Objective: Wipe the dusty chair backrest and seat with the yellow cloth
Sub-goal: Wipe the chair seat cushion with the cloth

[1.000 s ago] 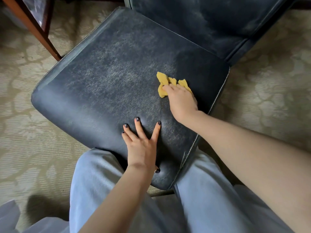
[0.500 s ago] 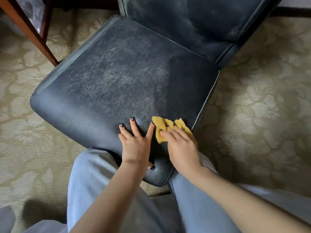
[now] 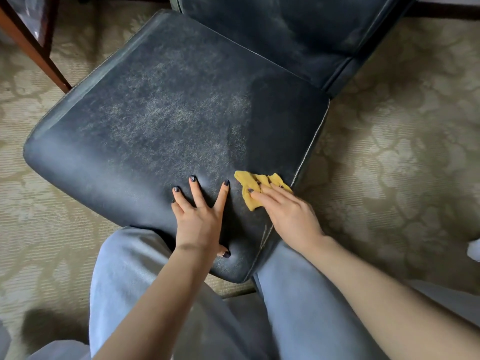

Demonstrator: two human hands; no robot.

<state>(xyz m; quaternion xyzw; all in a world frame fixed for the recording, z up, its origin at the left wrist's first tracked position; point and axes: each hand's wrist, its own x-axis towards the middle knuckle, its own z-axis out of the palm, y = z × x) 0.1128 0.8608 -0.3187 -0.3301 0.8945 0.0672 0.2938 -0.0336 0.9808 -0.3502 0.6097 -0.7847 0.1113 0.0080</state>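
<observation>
Pressing on the yellow cloth [image 3: 245,179], the right hand [image 3: 285,214] lies with its fingers straight and flat across it. The cloth sits crumpled on the near right part of the seat [image 3: 155,113], just beside the stitched right edge. Its visible part is longest crosswise, with the pointed end toward the left hand [image 3: 200,219]. That hand rests on the seat, fingers splayed and straight, holding nothing. Grey dust mottles the seat's middle and the backrest [image 3: 285,35].
</observation>
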